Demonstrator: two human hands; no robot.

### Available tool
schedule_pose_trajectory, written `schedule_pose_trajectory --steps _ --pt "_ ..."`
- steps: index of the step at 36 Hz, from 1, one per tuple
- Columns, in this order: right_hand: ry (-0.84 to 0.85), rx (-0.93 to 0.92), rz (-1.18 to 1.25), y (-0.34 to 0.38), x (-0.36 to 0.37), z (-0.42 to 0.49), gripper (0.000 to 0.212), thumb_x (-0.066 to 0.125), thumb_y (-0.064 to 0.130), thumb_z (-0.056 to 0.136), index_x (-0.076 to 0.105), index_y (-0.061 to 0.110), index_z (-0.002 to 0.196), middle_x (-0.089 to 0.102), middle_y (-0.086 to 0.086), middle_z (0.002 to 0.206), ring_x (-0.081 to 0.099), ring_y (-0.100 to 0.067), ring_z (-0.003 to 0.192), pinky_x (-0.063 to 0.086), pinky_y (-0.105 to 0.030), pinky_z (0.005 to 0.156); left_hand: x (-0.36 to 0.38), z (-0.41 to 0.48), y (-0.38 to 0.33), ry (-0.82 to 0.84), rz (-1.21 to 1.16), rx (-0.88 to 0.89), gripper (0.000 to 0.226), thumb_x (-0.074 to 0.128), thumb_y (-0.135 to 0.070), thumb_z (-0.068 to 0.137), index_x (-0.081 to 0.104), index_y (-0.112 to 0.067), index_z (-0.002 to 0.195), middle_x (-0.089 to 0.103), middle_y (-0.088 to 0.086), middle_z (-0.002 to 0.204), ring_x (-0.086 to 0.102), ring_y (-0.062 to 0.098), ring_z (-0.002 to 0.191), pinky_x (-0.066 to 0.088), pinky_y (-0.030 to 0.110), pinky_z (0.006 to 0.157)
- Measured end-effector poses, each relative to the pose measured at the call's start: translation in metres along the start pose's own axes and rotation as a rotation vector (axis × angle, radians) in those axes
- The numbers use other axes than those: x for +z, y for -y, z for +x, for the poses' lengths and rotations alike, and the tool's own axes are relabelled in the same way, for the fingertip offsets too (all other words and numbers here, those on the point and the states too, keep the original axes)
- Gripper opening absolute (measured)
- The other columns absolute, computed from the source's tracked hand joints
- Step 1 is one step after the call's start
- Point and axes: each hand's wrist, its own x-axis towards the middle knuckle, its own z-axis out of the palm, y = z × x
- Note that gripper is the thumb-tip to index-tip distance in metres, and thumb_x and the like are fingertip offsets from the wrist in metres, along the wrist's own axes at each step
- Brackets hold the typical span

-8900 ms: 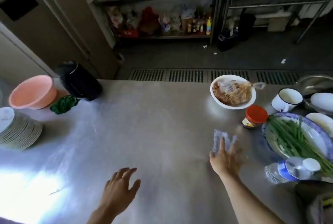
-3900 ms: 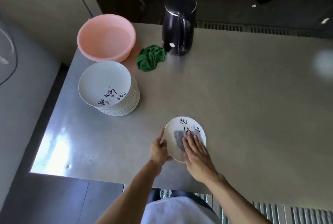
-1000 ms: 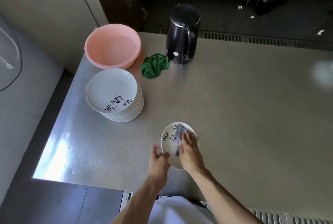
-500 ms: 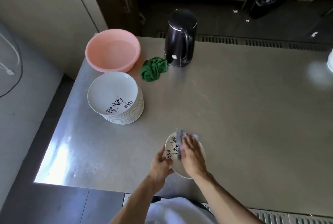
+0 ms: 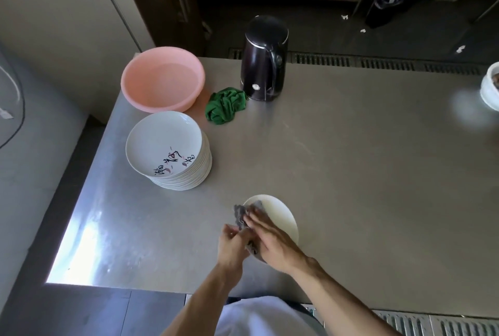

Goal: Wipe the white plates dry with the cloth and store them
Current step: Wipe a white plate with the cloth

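Wiping step: right hand (image 5: pixel 272 241) lies flat, fingers straight, pressing the grey cloth (image 5: pixel 240 214) onto the white plate (image 5: pixel 280 223); it curls round nothing.
Left hand: left hand (image 5: pixel 231 244) has its fingers curled at the plate's near-left rim and seems to pinch it. The cloth hides the contact, so that is a judgement.
Plate location: near the front edge of the worktop (image 5: pixel 351 173), right of and well apart from the plate stack (image 5: pixel 167 149). It looks tipped up, but I cannot tell if it touches the worktop. No writing shows on its face.
Stage: probably mid-wipe on one plate, with storing not yet done.
Risk, slip: a wet glazed rim held in a one-hand pinch. A hard push from the flat hand could twist the plate loose so it hits the steel and chips.
Risk, edge: the plate sits close to the front edge, so a slip towards the person could send it to the floor.
Risk, missed water: the cloth is bunched at the left rim, so the bare right part may stay damp.
Risk, stack: the stack is tall and leans slightly, so setting a plate on it off-centre could shift it.
Risk, re-wetting: the pink basin (image 5: pixel 162 79) just behind the stack looks to hold water, and a bump could splash the plates.
Bystanders: the green rag (image 5: pixel 225 104) and black kettle (image 5: pixel 263 60) sit far back, out of the way.
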Motion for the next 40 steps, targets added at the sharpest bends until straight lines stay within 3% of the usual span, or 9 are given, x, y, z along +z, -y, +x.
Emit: schedule_pose_trajectory --steps 6,11,13,17,21,27,33,37,40 --pt "-0.222 0.481 -0.212 -0.013 0.002 0.005 0.067 0.053 0.023 0.099 0.022 0.011 0.157 0.023 -0.009 0.164 0.015 -0.029 0.153 0.006 -0.034 0.126 -0.003 0.0 0.011 0.069 -0.064 -0.015 0.03 0.049 0.008 0.098 0.051 -0.019 0.11 0.074 0.011 0.097 0.069 0.025 0.084 0.06 0.038 0.066" --pt "-0.062 -0.053 -0.213 -0.003 0.009 -0.005 0.059 0.041 0.029 0.098 0.035 0.007 0.153 0.028 -0.008 0.162 0.019 -0.023 0.152 0.012 -0.04 0.123 -0.002 -0.007 0.005 0.218 0.012 0.037 0.051 0.046 0.01 0.089 0.067 -0.02 0.125 0.077 0.01 0.108 0.072 0.028 0.103 0.062 0.047 0.08" --pt "-0.089 0.049 -0.208 -0.009 0.008 -0.003 0.061 0.047 0.017 0.1 0.027 0.009 0.156 0.018 -0.004 0.165 0.01 -0.023 0.154 0.006 -0.037 0.126 -0.003 -0.008 0.005 0.227 0.029 0.034 0.057 0.038 0.014 0.093 0.066 -0.02 0.128 0.076 0.013 0.112 0.071 0.029 0.107 0.061 0.052 0.088" --pt "-0.218 0.126 -0.225 -0.005 0.001 0.006 0.064 0.076 0.007 0.081 0.051 -0.003 0.139 0.05 -0.02 0.146 0.047 -0.039 0.136 0.027 -0.044 0.119 0.004 -0.014 -0.001 0.264 0.028 0.034 0.051 0.047 0.003 0.091 0.064 -0.023 0.131 0.073 0.018 0.119 0.07 0.029 0.111 0.058 0.057 0.094" --pt "-0.032 -0.07 -0.156 -0.015 0.002 0.001 0.058 0.041 0.027 0.102 0.027 0.011 0.157 0.013 0.004 0.165 0.006 -0.01 0.153 0.009 -0.027 0.124 0.004 -0.015 -0.002 0.209 0.054 0.018 0.051 0.038 0.012 0.097 0.061 -0.016 0.133 0.073 0.017 0.12 0.069 0.032 0.116 0.058 0.054 0.094" --pt "-0.212 0.458 0.01 -0.024 -0.003 0.011 0.055 0.037 0.026 0.107 0.021 0.016 0.158 0.012 0.005 0.165 0.006 -0.016 0.154 0.008 -0.028 0.123 0.004 -0.014 -0.001 0.159 -0.123 0.01 0.05 0.037 0.013 0.098 0.063 -0.021 0.124 0.074 0.019 0.113 0.07 0.029 0.1 0.06 0.044 0.079" --pt "-0.02 0.073 0.111 -0.009 0.004 -0.001 0.053 0.043 0.014 0.106 0.027 0.013 0.156 0.013 0.01 0.163 0.004 -0.009 0.153 0.003 -0.025 0.124 0.002 -0.011 -0.009 0.033 -0.021 0.048 0.016 0.069 -0.016 0.087 0.064 -0.026 0.075 0.064 0.0 0.073 0.057 0.023 0.077 0.048 0.042 0.073" --pt "-0.214 0.4 -0.018 -0.016 0.006 0.001 0.05 0.034 0.024 0.108 0.026 0.012 0.157 0.015 0.0 0.165 0.007 -0.02 0.155 0.0 -0.026 0.124 0.0 -0.012 -0.004 0.022 -0.026 0.01 0.025 0.046 0.008 0.098 0.048 -0.015 0.108 0.066 0.019 0.097 0.064 0.032 0.087 0.055 0.047 0.077" --pt "-0.174 0.193 -0.084 -0.009 0.012 0.0 0.053 0.039 0.021 0.103 0.033 0.008 0.154 0.022 -0.006 0.163 0.013 -0.025 0.153 0.009 -0.037 0.126 0.003 -0.012 -0.001 0.113 0.022 0.023 0.039 0.043 0.012 0.097 0.059 -0.017 0.118 0.072 0.02 0.107 0.071 0.029 0.092 0.06 0.046 0.076"
